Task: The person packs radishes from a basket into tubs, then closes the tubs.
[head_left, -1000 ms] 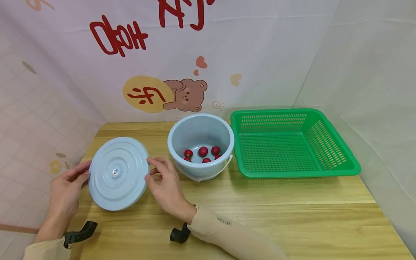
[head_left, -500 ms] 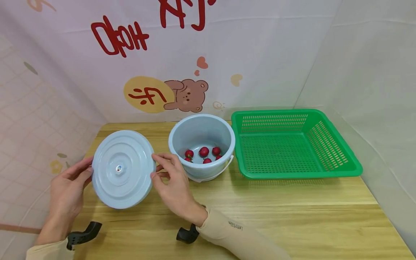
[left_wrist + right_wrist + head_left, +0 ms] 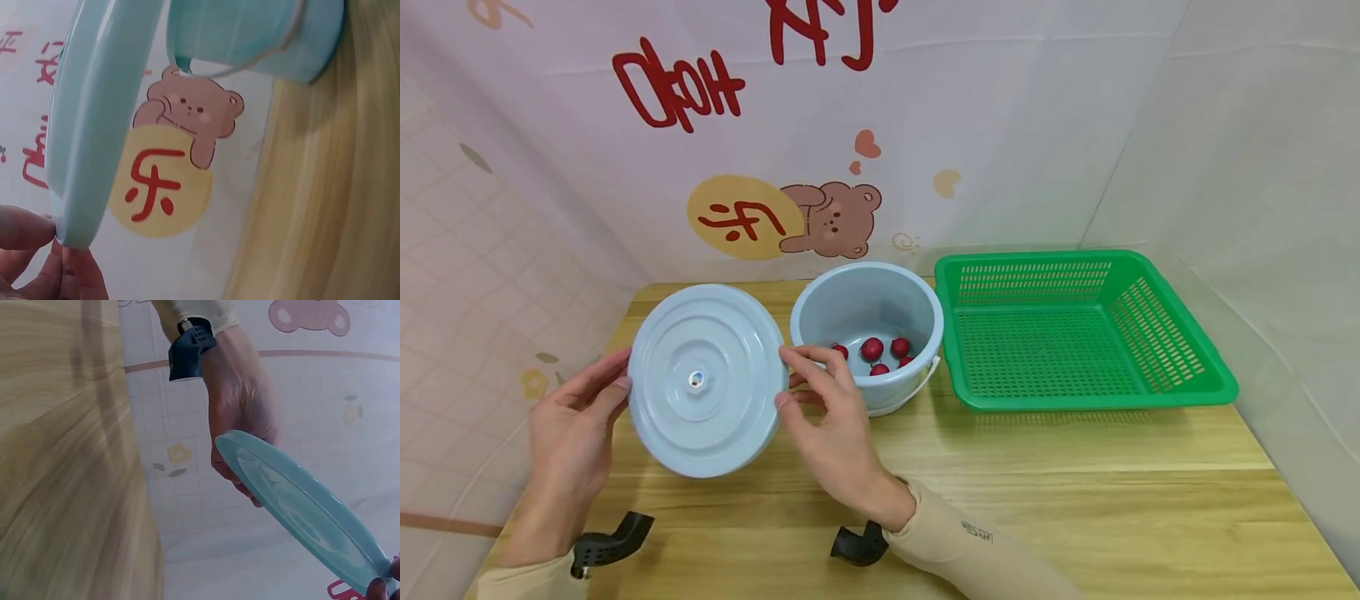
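A round, light-blue lid point(image 3: 737, 417) with raised rings is held off the table, its top tilted toward the head camera. My left hand point(image 3: 571, 446) pinches its left rim, thumb in front. On the opposite rim, my right hand point(image 3: 838, 437) pinches with thumb and fingertips. The left wrist view shows the lid point(image 3: 94, 125) edge-on above the left fingers; in the right wrist view the lid point(image 3: 300, 500) slants between both hands. Just right of the lid stands a light-blue bucket point(image 3: 820, 292) with several red radishes point(image 3: 872, 349) on its bottom; the right hand partly covers its front.
A green perforated basket point(image 3: 1045, 354) stands right of the bucket, close to its rim. The wooden table point(image 3: 1060, 500) ends at a printed backdrop point(image 3: 1000, 117) behind and at the sides. A black mount point(image 3: 613, 542) juts from each wrist.
Both hands have carried the lid right and slightly up, closer to the bucket. It has tipped further upright, and the right hand now covers more of the bucket. Bucket and basket stay put.
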`<state>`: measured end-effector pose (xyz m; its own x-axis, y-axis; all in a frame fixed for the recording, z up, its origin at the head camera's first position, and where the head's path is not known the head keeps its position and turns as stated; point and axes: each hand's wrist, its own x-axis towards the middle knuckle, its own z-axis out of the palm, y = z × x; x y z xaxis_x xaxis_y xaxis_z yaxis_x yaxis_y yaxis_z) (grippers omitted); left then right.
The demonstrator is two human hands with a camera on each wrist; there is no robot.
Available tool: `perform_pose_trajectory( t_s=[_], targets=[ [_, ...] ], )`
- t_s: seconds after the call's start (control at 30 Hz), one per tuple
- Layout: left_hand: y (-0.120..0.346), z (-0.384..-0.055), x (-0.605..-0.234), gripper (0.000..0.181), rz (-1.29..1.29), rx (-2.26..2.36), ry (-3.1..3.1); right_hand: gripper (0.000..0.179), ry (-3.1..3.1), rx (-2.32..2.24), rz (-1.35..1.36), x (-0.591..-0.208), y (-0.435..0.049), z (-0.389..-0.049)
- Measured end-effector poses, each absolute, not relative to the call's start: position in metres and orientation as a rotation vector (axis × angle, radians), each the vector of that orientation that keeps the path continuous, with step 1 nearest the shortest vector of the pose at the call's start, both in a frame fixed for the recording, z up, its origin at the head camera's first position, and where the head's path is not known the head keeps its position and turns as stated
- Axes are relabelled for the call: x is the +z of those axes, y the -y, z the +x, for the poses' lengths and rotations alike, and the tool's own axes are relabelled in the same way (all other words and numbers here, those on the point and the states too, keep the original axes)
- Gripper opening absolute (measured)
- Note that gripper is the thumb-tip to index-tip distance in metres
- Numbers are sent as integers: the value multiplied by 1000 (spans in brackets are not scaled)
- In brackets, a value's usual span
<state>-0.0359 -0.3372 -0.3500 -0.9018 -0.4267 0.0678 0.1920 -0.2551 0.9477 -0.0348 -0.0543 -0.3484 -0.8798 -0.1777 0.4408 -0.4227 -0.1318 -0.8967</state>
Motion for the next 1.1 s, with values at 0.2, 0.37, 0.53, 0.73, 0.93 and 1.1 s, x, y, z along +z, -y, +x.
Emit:
perform_pose_trajectory(
  t_s=[0.2,0.37,0.53,0.73,0.93,1.1],
  targets=[
    [325,-38,-343,37,255,-2217,1621,46,1940,2141,674,-337,40,-35],
    [315,-41,-338,38,205,-2239,1590,45,1931,2150,653,-329,29,-38],
    [305,-44,-335,38,153,-2254,1567,44,1910,2127,635,-326,18,-44],
    [292,-47,-332,37,160,-2227,1579,42,1897,2094,618,-323,7,-50],
    [282,-50,-331,36,136,-2221,1578,40,1911,2051,573,-321,-2,-55],
    [276,-52,-330,36,125,-2223,1575,39,1921,1995,562,-320,-10,-58]
  ],
)
